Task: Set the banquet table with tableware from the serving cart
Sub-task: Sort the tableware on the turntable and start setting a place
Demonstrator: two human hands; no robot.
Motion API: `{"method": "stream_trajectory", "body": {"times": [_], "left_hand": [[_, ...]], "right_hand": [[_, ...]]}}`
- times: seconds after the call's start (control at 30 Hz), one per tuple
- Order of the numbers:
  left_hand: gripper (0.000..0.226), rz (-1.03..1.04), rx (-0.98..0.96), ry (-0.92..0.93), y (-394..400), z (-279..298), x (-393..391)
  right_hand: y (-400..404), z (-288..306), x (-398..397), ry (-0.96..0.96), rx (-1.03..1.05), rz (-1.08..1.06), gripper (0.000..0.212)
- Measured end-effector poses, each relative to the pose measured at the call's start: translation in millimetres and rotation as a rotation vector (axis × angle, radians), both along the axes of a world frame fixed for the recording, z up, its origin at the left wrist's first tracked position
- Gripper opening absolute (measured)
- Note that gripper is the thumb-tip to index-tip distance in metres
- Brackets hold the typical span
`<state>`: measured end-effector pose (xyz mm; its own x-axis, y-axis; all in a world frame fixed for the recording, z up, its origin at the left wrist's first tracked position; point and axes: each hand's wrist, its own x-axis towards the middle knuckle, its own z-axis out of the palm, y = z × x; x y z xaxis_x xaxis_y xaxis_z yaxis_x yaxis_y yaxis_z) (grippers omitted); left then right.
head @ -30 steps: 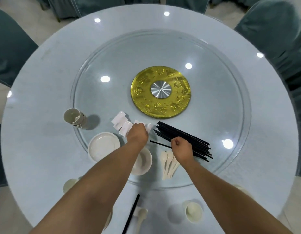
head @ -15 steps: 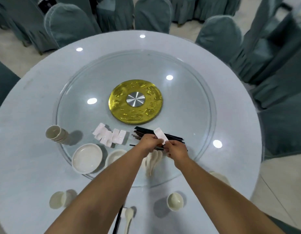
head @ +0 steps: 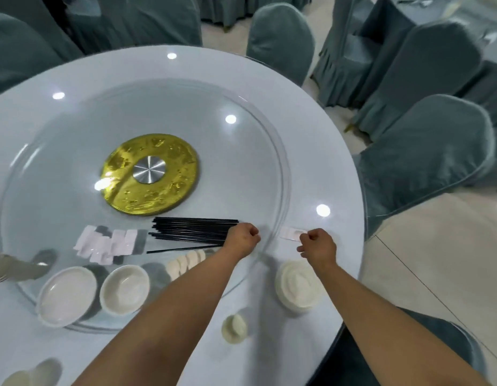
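While the small white rest (head: 292,233) lies flat on the table (head: 311,151) just past the glass turntable (head: 241,112), the right hand (head: 317,246) beside it is curled, holding nothing; the left hand (head: 243,238) is curled too, by the black chopsticks (head: 191,231).

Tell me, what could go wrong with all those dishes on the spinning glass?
The black chopsticks lie loose on the glass turntable, right by the left hand; a bump or a spin might roll them off. The white rest beside the right hand sits near the table edge, so a sleeve or arm could knock it off. The plate stack near the right forearm could also get nudged.
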<state>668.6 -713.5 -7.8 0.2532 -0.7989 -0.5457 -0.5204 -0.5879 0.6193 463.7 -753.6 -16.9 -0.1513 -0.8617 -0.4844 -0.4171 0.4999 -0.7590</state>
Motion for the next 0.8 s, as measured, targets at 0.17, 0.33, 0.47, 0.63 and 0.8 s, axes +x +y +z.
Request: {"method": "stream_trajectory", "body": {"times": [0.17,0.33,0.47,0.63,0.8], "left_hand": [[0.028,-0.297,-0.026,-0.223,-37,-19,-22],[0.045,-0.645,-0.003,-0.531,-46,-50,-34],[0.051,-0.657,-0.031,-0.589,-43,-65,-34],[0.055,-0.653,-0.069,-0.581,-39,-71,-30],[0.057,-0.647,-0.101,-0.588,-33,-73,-32]], "right_hand": [[-29,-22,-43,0.054,0.033,0.003,0.003],[-51,-54,-59,0.138,0.064,0.158,0.017],[-70,-74,-63,0.191,0.068,0.272,0.024],[-85,-86,-58,0.269,0.019,0.362,0.026],[-90,-90,-53,0.282,-0.012,0.324,0.026]]}}
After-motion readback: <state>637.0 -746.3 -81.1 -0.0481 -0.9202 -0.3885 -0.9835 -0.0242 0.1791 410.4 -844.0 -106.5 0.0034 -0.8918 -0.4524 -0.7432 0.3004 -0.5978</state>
